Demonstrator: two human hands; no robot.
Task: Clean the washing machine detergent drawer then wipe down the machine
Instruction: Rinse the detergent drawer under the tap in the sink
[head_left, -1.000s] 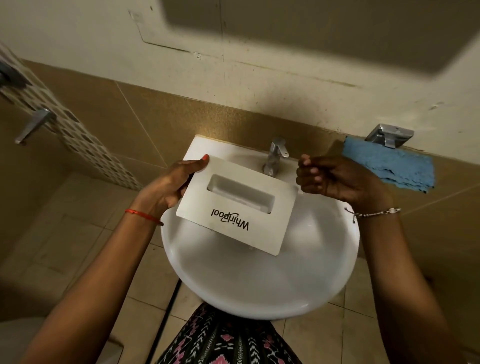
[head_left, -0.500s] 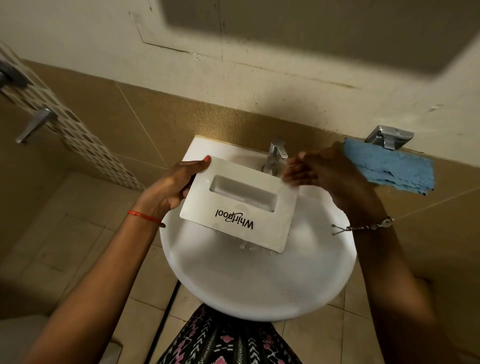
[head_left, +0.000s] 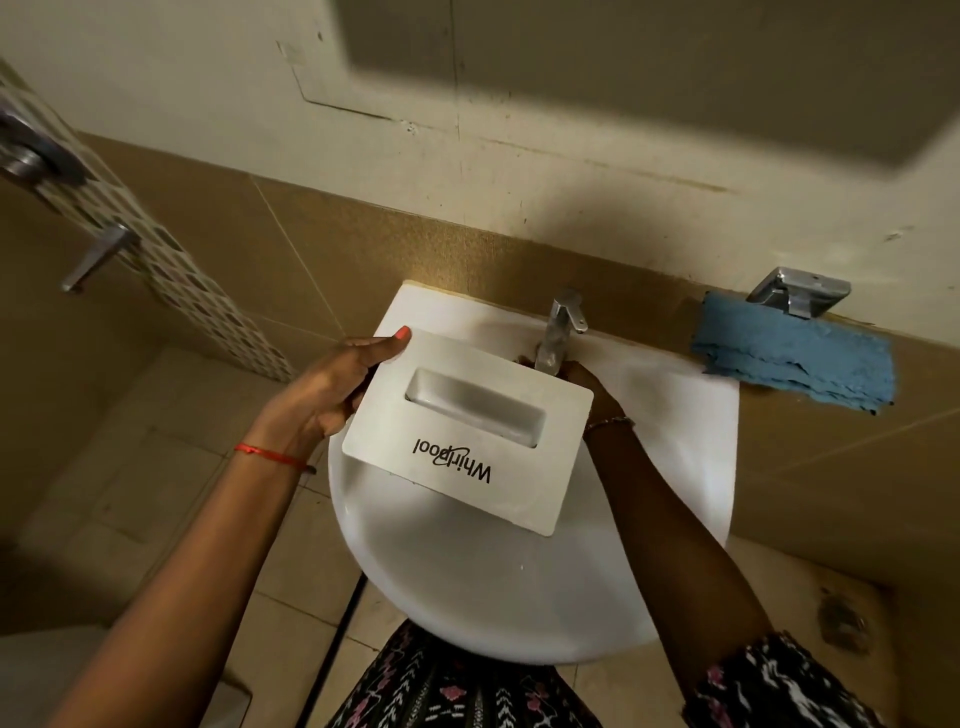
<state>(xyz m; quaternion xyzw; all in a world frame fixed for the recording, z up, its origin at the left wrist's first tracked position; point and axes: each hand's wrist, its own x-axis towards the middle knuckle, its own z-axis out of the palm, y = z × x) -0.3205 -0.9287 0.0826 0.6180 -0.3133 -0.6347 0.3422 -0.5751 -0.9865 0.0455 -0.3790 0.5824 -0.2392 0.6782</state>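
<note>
Bathroom, tan-tiled wall (head_left: 218, 249) below worn cream plaster; white wall-hung basin (head_left: 519, 597) with chrome tap (head_left: 563, 325) at its back edge. Item: detergent drawer (head_left: 467, 431), white plastic, held over the basin bowl and tilted, front panel toward the camera. The panel has a recessed oblong finger pull and "Whirlpool" lettering that reads upside down. It looks smooth and free of marks. The compartments behind it are hidden, so their condition cannot be judged. Left hand (head_left: 332, 384): grips the drawer's left end, thumb laid along the top corner, fingers curled beneath. Right hand (head_left: 584, 378): reaches under the tap behind the drawer's far corner. It is mostly covered, so whether it holds anything cannot be told. Water flow cannot be made out. Blue cloth (head_left: 795, 358): lies on the ledge right of the basin, well apart from both hands. Step, as judged: rinsing the drawer at the basin, with the machine wipe-down not begun. Next move likely calls for turning the drawer so its compartments face the water.
</note>
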